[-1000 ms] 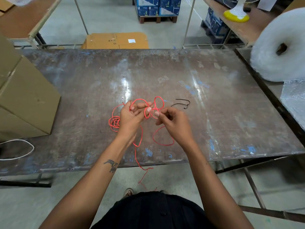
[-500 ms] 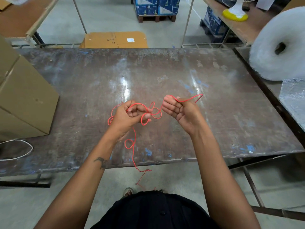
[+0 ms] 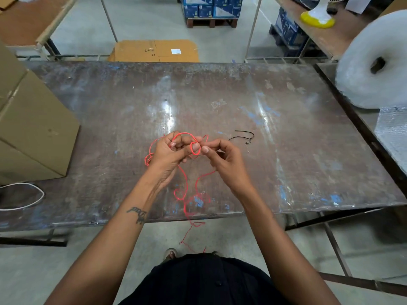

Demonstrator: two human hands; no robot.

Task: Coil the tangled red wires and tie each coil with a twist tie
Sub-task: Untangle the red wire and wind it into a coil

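Red wire point(image 3: 184, 134) loops above the table's point(image 3: 286, 139) near middle, pinched by the left hand point(image 3: 170, 151) and right hand point(image 3: 224, 160); its tail trails off the near edge. Thin, light, springy: best held at each crossing.

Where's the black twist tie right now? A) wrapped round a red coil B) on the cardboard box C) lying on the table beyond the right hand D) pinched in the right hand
C: the black twist tie lies loose on the table, just past the right hand, which, like the left hand, is on the red wire.
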